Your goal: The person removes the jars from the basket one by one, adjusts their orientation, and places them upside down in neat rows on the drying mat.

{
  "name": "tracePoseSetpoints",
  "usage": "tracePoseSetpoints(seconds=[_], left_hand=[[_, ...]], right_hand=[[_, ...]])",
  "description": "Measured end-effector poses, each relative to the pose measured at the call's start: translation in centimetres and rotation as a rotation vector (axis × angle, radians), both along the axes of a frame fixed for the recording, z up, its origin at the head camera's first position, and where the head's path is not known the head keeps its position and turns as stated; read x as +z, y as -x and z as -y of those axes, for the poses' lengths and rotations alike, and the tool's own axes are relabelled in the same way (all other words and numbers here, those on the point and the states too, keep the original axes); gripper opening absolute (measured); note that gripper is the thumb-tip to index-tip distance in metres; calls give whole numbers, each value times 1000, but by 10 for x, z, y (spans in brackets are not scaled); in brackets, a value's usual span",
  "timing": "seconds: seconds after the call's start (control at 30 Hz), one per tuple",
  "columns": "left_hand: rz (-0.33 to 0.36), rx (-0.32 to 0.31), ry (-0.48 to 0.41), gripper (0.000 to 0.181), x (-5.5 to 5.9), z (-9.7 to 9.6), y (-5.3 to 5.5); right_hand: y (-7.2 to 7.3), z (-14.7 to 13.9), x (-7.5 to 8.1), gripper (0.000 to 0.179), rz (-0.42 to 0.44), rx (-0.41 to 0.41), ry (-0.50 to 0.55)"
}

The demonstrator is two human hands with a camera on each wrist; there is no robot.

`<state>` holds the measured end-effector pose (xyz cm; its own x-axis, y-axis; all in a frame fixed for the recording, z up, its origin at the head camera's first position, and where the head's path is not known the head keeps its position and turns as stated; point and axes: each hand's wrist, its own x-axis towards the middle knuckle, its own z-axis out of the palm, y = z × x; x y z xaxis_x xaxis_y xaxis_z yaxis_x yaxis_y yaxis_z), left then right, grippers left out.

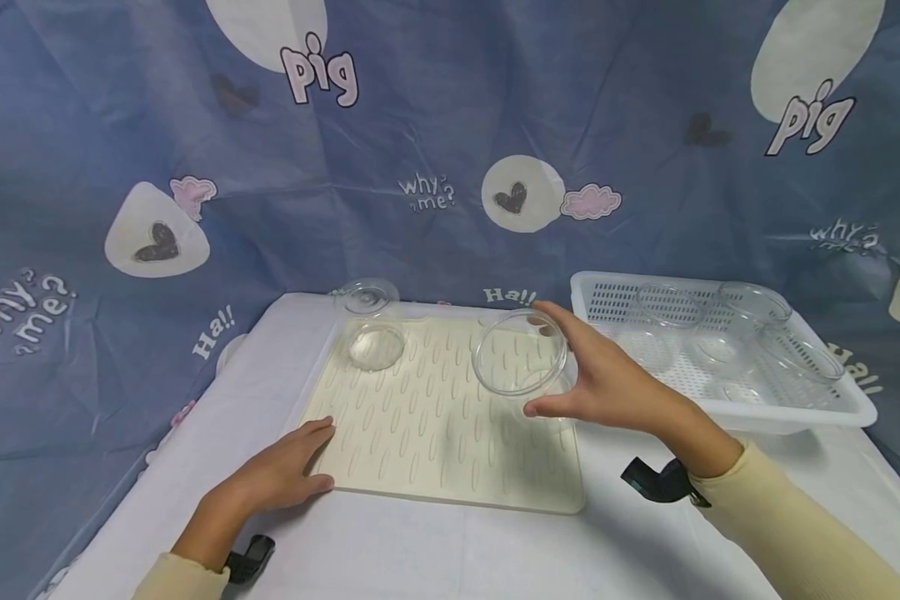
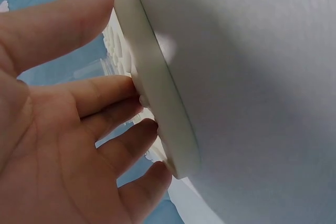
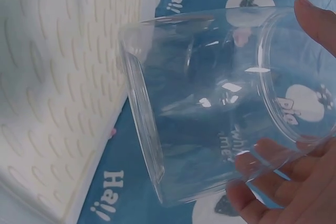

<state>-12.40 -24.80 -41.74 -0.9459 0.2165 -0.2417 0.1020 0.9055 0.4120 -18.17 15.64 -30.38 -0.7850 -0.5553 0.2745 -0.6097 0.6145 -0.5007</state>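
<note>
My right hand [image 1: 607, 371] grips a clear cup [image 1: 521, 354] by its side, thumb and fingers spread around the wall. The cup is held over the right part of a cream ridged mat [image 1: 435, 433], its round mouth showing in the head view. In the right wrist view, the cup's thick base points toward the mat. My left hand [image 1: 276, 471] rests at the mat's left front edge, and its fingertips touch that edge in the left wrist view. Another clear cup [image 1: 375, 333] stands on the mat's far left corner.
A white perforated basket [image 1: 787, 421] sits right of the mat, with several clear cups [image 1: 746, 321] inside. White cloth [image 1: 405, 550] covers the table. A blue printed curtain [image 1: 435, 108] hangs behind the table.
</note>
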Motion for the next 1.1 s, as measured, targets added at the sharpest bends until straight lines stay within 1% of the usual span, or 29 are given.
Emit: tracePoseSetpoints(seconds=[0.23, 0.47, 0.7, 0.9, 1.0, 1.03, 1.1], left_hand=[[5, -2, 9, 77, 3, -1, 0], [4, -3, 8, 77, 2, -1, -1], [1, -3, -3, 77, 0, -1, -1], [-9, -15, -9, 77, 0, 1, 0], [-31, -22, -18, 74, 4, 3, 0], [-51, -23, -20, 72, 5, 3, 0], [-114, -30, -31, 66, 11, 2, -1]], right_hand=[[-4, 0, 1, 115, -4, 6, -22], [-5, 0, 1, 114, -62, 18, -33], [-8, 5, -1, 114, -74, 31, -37], [-8, 9, -3, 114, -116, 37, -47], [-9, 11, -3, 114, -141, 42, -48], [-9, 11, -3, 113, -152, 46, -48], [-9, 13, -4, 113, -168, 47, -52]])
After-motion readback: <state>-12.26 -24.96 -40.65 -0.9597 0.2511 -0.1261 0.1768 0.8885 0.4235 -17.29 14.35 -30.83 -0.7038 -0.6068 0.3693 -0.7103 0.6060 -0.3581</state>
